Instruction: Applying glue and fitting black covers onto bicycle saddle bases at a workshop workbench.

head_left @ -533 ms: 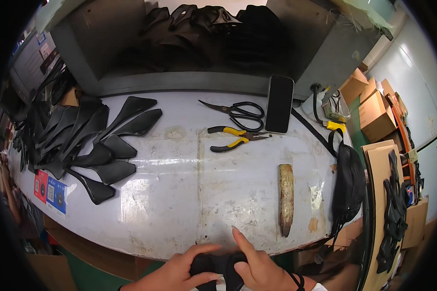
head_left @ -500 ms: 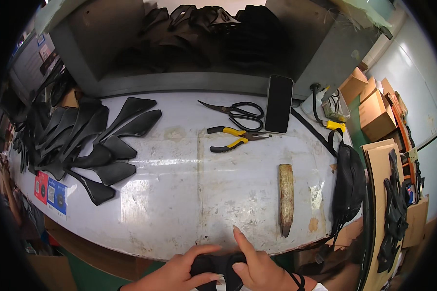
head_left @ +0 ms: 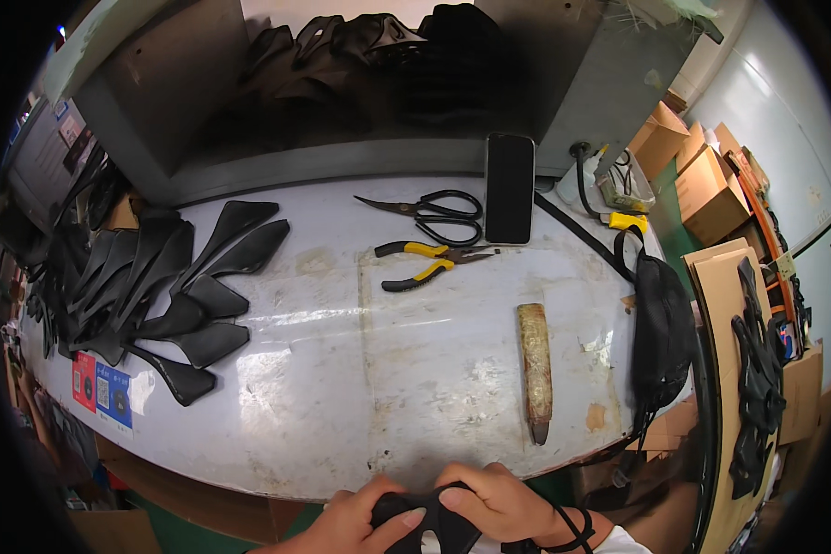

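At the table's near edge I hold a black, smooth-looking piece with an opening through its middle (head_left: 454, 532). My left hand (head_left: 355, 520) grips its left side, thumb lying on top. On the other side my right hand (head_left: 497, 505) is closed around it, the thumb pressed near the opening. The lower part of the piece runs out of the picture. Beyond my hands, a worn tan-handled tool with a short dark tip (head_left: 535, 374) lies on the white table (head_left: 434, 369). Farther off are yellow-and-black pliers (head_left: 431, 265) and black-handled scissors (head_left: 434, 214).
Many curved black pieces (head_left: 157, 277) overlap at the left. A phone (head_left: 510, 189) lies by a grey metal box (head_left: 323, 159) with dark pieces inside. A black bag (head_left: 662, 332) sits on the right edge. Cardboard boxes (head_left: 711, 185) stand beyond.
My right hand's raised index finger has folded down onto the black piece. Both hands now grip it more tightly, with the opening showing between them. The view has shifted slightly.
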The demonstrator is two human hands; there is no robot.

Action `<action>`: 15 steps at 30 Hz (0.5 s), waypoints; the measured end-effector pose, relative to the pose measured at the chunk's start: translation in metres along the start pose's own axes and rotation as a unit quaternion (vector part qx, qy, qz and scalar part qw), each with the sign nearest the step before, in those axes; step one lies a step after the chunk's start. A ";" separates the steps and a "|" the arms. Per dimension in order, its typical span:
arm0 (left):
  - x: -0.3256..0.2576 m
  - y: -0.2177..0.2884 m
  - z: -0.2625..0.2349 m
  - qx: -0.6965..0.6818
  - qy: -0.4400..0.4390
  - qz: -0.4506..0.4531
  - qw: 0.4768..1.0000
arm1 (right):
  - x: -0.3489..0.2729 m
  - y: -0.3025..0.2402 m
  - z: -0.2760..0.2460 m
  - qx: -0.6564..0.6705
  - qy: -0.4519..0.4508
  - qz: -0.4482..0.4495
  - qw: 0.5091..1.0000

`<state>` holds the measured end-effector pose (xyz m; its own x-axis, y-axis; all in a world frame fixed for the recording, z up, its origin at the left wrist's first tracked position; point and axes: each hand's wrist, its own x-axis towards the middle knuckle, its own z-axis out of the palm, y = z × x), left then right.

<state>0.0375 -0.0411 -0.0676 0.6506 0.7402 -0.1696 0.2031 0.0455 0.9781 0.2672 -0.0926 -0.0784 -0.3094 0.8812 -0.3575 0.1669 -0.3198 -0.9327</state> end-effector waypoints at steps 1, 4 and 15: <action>0.002 0.004 -0.005 0.038 -0.016 -0.001 0.999 | 0.000 0.001 0.003 -0.002 0.001 -0.001 1.000; 0.022 0.029 -0.011 0.097 -0.048 -0.046 0.993 | -0.001 0.001 0.006 -0.075 0.022 -0.031 0.996; 0.053 -0.031 -0.010 0.181 -0.196 -0.025 0.964 | 0.038 0.035 -0.052 -0.385 0.425 -0.035 0.819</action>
<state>0.0583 0.0035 -0.1057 0.8448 0.4304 -0.3178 0.4375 -0.2137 0.8735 0.3100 -0.0523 -0.1221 0.3649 0.9168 0.1621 0.8180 -0.2326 -0.5261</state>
